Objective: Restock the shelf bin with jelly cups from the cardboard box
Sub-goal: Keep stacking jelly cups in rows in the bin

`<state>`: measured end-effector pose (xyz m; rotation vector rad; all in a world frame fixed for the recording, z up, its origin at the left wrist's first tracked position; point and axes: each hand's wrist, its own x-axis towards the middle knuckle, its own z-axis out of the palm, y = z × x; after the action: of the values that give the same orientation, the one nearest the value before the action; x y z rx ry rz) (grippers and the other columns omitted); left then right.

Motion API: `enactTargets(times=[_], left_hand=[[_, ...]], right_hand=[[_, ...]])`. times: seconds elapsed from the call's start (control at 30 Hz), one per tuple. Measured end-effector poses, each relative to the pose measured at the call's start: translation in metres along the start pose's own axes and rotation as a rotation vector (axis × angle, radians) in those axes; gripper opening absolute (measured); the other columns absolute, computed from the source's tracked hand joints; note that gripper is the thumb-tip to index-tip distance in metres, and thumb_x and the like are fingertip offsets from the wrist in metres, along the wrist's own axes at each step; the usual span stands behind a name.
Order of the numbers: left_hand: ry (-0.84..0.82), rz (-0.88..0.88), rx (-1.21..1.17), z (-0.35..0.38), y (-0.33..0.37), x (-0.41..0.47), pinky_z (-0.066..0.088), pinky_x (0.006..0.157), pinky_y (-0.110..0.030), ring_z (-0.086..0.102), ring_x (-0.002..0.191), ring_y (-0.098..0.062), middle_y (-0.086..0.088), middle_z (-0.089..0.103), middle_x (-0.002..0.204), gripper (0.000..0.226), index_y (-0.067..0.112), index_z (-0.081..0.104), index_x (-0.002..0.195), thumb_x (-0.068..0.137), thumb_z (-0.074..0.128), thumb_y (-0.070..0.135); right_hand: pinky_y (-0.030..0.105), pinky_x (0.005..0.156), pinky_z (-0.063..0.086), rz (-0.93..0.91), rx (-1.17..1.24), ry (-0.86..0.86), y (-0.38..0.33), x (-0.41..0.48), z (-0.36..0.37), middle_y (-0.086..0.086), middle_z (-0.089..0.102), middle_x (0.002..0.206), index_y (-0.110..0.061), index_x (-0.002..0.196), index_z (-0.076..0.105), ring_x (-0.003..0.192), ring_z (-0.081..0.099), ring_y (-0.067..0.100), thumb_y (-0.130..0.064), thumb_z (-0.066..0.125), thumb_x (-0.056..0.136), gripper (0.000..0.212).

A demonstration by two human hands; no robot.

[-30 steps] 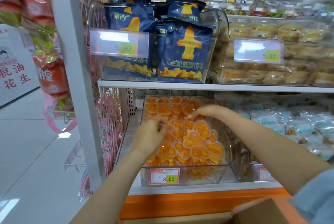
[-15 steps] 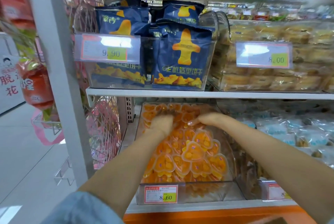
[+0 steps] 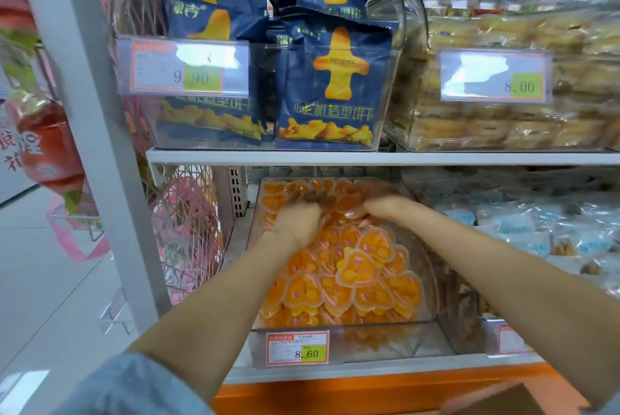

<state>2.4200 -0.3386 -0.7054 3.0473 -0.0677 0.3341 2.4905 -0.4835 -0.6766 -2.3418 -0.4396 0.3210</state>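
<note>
On the lower shelf, under the white upper shelf board (image 3: 369, 157), a clear shelf bin (image 3: 402, 342) holds a heaped pile of jelly cups (image 3: 355, 270). They are heart-shaped, translucent tubs of orange jelly with fruit pieces, each sealed by a film lid with a small printed mark, and they lie overlapping at all angles up to the bin's rim. A price tag (image 3: 297, 347) reading 8.60 is clipped to the bin's front. Both hands reach to the back of the pile. The left hand (image 3: 295, 220) lies on the cups, but its fingers are motion-blurred and I cannot tell whether they grip anything. The right hand (image 3: 382, 210) is just beside it, fingers bent down onto the cups with a thumbnail showing; whether they pinch a cup is unclear. The upper shelf board hangs low over the hands and leaves only a narrow opening above the rear cups. Above it stand dark blue biscuit bags (image 3: 332, 79) in a clear bin, with wrapped pastries (image 3: 503, 119) to their right. Pale blue packets (image 3: 523, 223) fill the space to the right of the jelly cups. At the bottom right edge sits a blurred corner of the cardboard box (image 3: 510, 398).
</note>
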Motion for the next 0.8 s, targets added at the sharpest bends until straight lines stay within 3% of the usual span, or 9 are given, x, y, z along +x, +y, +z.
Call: enactTargets(times=[0.17,0.3,0.37,0.47,0.53,0.6,0.67,0.73,0.8], left_hand=[[0.023,0.045,0.046,-0.003,0.004,-0.001,0.044,0.093,-0.033,0.057,0.11,-0.028,-0.011,0.058,0.126,0.036,0.014,0.05,0.132,0.099,0.036,0.017],[-0.037,0.065,0.058,-0.009,0.006,-0.002,0.043,0.099,-0.034,0.054,0.117,-0.028,-0.008,0.051,0.136,0.037,0.014,0.048,0.134,0.1,0.036,0.024],[-0.056,0.062,0.039,-0.018,0.008,-0.007,0.044,0.095,-0.034,0.056,0.113,-0.028,-0.009,0.055,0.13,0.036,0.011,0.05,0.131,0.1,0.037,0.026],[0.042,0.041,-0.07,-0.033,0.012,-0.018,0.051,0.082,-0.035,0.062,0.096,-0.026,-0.012,0.065,0.108,0.03,0.009,0.059,0.115,0.099,0.038,0.024],[0.16,0.028,-0.207,-0.037,0.016,-0.03,0.053,0.079,-0.037,0.064,0.092,-0.022,-0.007,0.067,0.104,0.027,0.013,0.063,0.11,0.097,0.044,0.026],[0.163,0.004,-0.319,-0.039,0.022,-0.044,0.053,0.075,-0.035,0.064,0.089,-0.019,-0.002,0.068,0.097,0.024,0.017,0.064,0.101,0.093,0.051,0.036],[0.005,-0.039,-0.381,-0.037,0.03,-0.058,0.05,0.072,-0.03,0.062,0.087,-0.016,0.001,0.066,0.093,0.029,0.019,0.06,0.094,0.087,0.058,0.047],[-0.095,-0.052,-0.399,-0.03,0.035,-0.067,0.048,0.073,-0.031,0.06,0.087,-0.015,0.001,0.064,0.094,0.03,0.022,0.056,0.091,0.081,0.064,0.049],[-0.088,-0.056,-0.406,-0.025,0.039,-0.072,0.05,0.078,-0.033,0.058,0.091,-0.015,0.001,0.059,0.1,0.028,0.026,0.052,0.092,0.079,0.068,0.045]], right_hand=[[0.041,0.082,0.057,0.003,-0.053,0.036,0.003,0.0,0.005,0.014,0.067,0.107,-0.007,0.121,0.056,0.09,0.069,0.029,-0.012,0.07,0.083,0.041],[0.033,0.09,0.051,-0.035,-0.164,0.023,0.001,-0.012,-0.003,0.009,0.061,0.12,-0.013,0.127,0.052,0.103,0.063,0.025,-0.026,0.068,0.086,0.046],[0.026,0.085,0.049,-0.096,-0.217,0.067,0.0,-0.021,-0.012,0.008,0.059,0.122,-0.015,0.129,0.053,0.105,0.061,0.023,-0.028,0.066,0.087,0.045],[0.02,0.073,0.047,-0.197,-0.223,0.165,-0.002,-0.041,-0.029,0.003,0.063,0.107,-0.015,0.117,0.061,0.092,0.057,0.015,-0.025,0.071,0.083,0.036],[0.015,0.065,0.041,-0.238,-0.261,0.083,-0.001,-0.059,-0.041,-0.003,0.059,0.095,-0.023,0.11,0.061,0.086,0.053,0.011,-0.021,0.075,0.079,0.033],[0.018,0.076,0.042,-0.286,-0.35,-0.052,0.005,-0.076,-0.048,-0.005,0.061,0.097,-0.028,0.107,0.063,0.089,0.055,0.009,-0.023,0.077,0.076,0.033],[0.021,0.091,0.039,-0.351,-0.489,-0.121,0.012,-0.087,-0.048,-0.005,0.058,0.111,-0.025,0.12,0.062,0.104,0.052,0.009,-0.031,0.076,0.077,0.046],[0.025,0.098,0.036,-0.367,-0.562,-0.132,0.018,-0.092,-0.041,-0.001,0.053,0.122,-0.025,0.131,0.054,0.117,0.046,0.014,-0.038,0.074,0.077,0.059],[0.029,0.101,0.036,-0.364,-0.553,-0.107,0.021,-0.093,-0.031,0.002,0.051,0.125,-0.026,0.133,0.052,0.119,0.045,0.018,-0.042,0.074,0.076,0.063]])
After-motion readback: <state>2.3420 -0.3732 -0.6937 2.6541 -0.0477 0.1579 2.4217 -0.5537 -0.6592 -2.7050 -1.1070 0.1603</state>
